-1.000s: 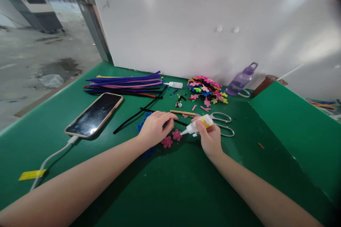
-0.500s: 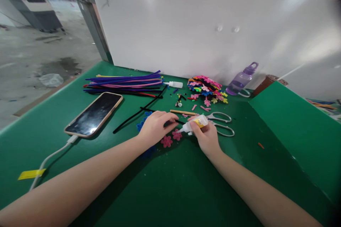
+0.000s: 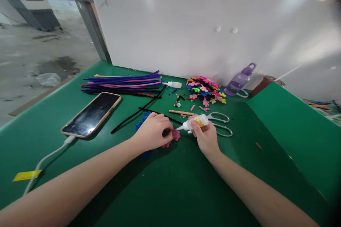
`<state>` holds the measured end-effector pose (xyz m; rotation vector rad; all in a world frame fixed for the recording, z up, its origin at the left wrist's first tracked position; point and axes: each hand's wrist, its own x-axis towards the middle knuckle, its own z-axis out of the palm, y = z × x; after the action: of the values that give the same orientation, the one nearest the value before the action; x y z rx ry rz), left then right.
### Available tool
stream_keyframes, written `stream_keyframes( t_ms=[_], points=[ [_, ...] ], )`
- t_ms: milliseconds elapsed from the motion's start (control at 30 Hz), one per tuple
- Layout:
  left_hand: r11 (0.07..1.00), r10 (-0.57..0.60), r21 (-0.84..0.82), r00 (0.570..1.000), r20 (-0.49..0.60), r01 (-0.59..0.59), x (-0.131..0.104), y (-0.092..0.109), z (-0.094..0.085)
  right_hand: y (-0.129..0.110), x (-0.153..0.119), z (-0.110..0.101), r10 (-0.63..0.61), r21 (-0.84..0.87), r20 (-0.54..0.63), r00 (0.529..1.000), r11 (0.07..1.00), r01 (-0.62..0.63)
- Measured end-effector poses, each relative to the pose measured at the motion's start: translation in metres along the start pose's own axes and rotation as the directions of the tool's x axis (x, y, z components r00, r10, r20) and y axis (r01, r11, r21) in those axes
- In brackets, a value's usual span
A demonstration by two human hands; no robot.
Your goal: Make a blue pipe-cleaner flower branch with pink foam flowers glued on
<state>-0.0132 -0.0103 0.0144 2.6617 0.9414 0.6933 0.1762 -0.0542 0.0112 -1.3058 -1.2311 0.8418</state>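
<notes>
My right hand (image 3: 206, 136) grips a white glue bottle (image 3: 197, 122) with a yellow label, its nozzle pointing left at a pink flower (image 3: 176, 134). At the left edge of that flower, the thumb and fingertips of my left hand (image 3: 154, 132) are pinched together on it. A second pink flower (image 3: 167, 144) is partly covered by the left hand. Blue fuzzy flowers (image 3: 138, 125) show beyond my left wrist. Black pipe cleaners (image 3: 128, 118) lie crossed behind the hand. Scissors (image 3: 220, 117) rest just beyond my right hand.
A phone (image 3: 92, 115) with a cable lies left. Behind are bundled pipe cleaners (image 3: 122, 83), another glue bottle (image 3: 174, 84), piled colourful flowers (image 3: 204, 87) and a wooden stick (image 3: 181, 112). A purple bottle (image 3: 238, 81) and a green panel (image 3: 298, 134) stand right.
My left hand has come down onto the pink flower and now covers more of the second one. The glue bottle stays in my right hand, its nozzle still at the flower.
</notes>
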Motion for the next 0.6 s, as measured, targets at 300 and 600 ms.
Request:
stream_keyframes(
  t_ms=[300, 600],
  points=[
    [1.000, 0.019, -0.015, 0.999, 0.042, -0.019, 0.0016, 0.0037, 0.0043, 0.0074, 0.0064, -0.0039, 0.103, 0.140, -0.045, 0.994, 0.985, -0.096],
    [0.999, 0.037, -0.030, 0.999, 0.029, -0.036, 0.0030, 0.0044, 0.0082, 0.0099, 0.0082, -0.0055, 0.092, 0.115, -0.079, 0.993, 0.990, -0.082]
  ],
)
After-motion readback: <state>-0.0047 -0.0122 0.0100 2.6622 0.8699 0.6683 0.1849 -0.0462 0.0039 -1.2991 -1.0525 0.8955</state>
